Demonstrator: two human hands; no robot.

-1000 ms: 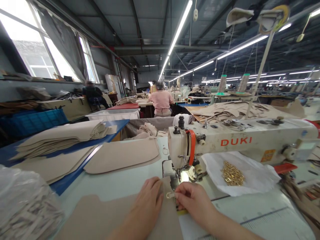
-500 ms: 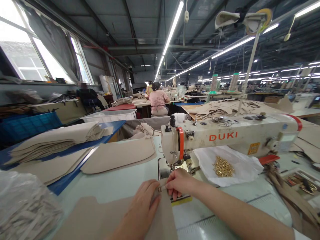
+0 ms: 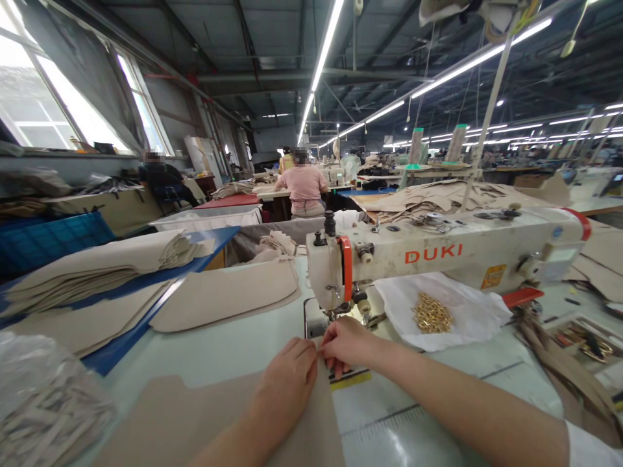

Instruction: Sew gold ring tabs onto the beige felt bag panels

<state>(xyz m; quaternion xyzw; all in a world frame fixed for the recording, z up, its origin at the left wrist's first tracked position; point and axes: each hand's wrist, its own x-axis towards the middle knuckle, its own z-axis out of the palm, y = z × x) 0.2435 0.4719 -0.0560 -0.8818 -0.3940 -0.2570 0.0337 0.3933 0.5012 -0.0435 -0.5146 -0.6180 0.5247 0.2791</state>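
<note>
- Head view, work table (image 3: 219, 353): its pale green top lay beneath the machine, the cut pieces and both hands.
- Sewing machine (image 3: 374, 263): it stood just beyond the hands, its arm extending rightward from the head, and the head's lower end came just past the right hand.
- Beige panel (image 3: 195, 415): it lay flat on the table, under the left hand. The lower border cut it off, so its full long axis could not be told; the visible part ran from lower left up to a corner directly before the machine head.
- Panel stack (image 3: 228, 295): it rested flat, beyond the beige panel and left of the machine head.
- White sheet (image 3: 472, 311): it lay spread below the machine arm, right of the hands.
- Left hand (image 3: 289, 376): palm down on the beige panel, thumb alongside the fingers; whether its fingertips gripped anything could not be told.
- Right hand (image 3: 348, 344): the nearer hand to the machine head, it formed a narrow pinch, fingertips pointing left toward those of the left hand.
- Gold fittings (image 3: 432, 314): heaped on the white sheet, well apart from the right hand.
- Small piece (image 3: 319, 351): apparently pinched by the right hand at the panel's far corner, mostly hidden; its long axis was indiscernible.
</note>
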